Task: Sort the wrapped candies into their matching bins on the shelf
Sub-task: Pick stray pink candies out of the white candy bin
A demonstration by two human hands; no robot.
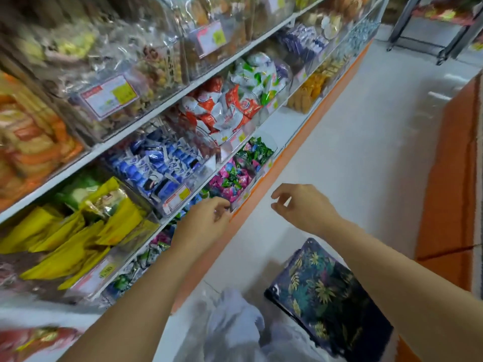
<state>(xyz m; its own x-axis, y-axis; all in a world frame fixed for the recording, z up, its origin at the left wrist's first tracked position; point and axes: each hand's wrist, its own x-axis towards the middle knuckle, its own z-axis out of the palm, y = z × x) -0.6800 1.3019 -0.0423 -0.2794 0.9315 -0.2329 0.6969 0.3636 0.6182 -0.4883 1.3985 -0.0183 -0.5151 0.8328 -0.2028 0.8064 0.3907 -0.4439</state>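
hovering right hand [300, 207] apart; left hand [206, 220] maybe touching bin rim [244, 199].

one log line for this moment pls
left hand: at bottom shelf edge by pink candies, hold unclear | right hand: empty, fingers loosely curled, off the shelf | plastic bag: below the hands

We record both forearms [146, 278] bare from the left hand [206, 220] and right hand [300, 207] back to the frame edge. Below the right hand we note dark navy fabric [326, 296] printed with gold and teal leaves, apparently worn over a leg; garment type undetermined.
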